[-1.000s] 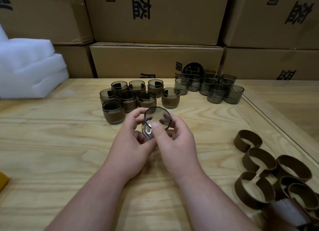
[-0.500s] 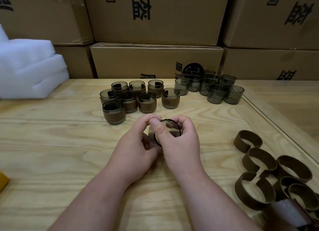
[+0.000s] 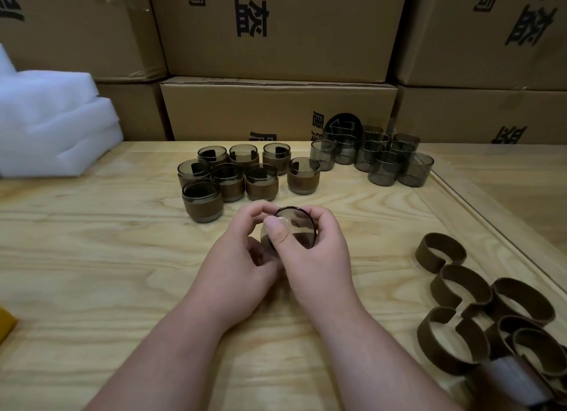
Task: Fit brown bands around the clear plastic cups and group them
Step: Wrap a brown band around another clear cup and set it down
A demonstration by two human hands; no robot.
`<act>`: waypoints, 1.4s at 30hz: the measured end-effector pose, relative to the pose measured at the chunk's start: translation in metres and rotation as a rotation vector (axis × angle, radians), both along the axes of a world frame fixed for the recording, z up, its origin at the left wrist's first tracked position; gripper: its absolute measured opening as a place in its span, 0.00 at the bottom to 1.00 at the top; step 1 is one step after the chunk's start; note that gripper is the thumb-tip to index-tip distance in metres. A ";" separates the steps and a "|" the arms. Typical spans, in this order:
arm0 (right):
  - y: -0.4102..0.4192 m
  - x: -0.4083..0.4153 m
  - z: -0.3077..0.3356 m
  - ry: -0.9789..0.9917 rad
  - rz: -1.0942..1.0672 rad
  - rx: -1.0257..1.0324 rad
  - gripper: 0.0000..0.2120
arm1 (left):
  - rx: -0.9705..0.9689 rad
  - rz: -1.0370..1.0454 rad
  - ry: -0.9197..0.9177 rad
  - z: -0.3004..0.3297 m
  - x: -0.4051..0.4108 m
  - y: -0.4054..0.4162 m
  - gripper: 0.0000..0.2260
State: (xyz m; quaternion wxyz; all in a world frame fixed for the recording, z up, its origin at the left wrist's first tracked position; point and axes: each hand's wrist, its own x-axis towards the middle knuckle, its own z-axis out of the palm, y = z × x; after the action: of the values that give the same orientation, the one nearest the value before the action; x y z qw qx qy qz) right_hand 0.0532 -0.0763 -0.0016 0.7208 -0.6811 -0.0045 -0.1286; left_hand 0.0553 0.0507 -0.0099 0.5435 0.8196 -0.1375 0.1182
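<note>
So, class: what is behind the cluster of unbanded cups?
Behind the unbanded cups stands a cardboard box with black print and a round black mark; the cups cover the mark's lower part.

Your bare arms and hands

Your left hand (image 3: 242, 268) and right hand (image 3: 310, 257) are uncovered, with no sleeves, gloves, rings or watch showing; both forearms are bare, and the fingers (image 3: 277, 231) have short, plain nails.
</note>
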 end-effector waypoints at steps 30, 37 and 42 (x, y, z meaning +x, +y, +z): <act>-0.004 0.000 -0.001 -0.044 -0.014 0.218 0.15 | -0.414 -0.100 0.062 0.006 0.003 0.011 0.40; -0.002 0.000 -0.002 -0.033 0.068 0.099 0.11 | -0.247 0.095 -0.115 0.011 0.000 0.008 0.39; -0.001 -0.003 -0.001 -0.060 0.199 0.008 0.20 | -0.077 0.121 -0.276 0.010 -0.003 0.004 0.35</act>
State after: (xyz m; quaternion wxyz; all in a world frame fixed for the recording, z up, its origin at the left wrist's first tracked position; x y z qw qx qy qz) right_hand 0.0504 -0.0768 -0.0031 0.7323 -0.6702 -0.0931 -0.0765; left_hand 0.0527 0.0543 0.0003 0.5423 0.7809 -0.1564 0.2676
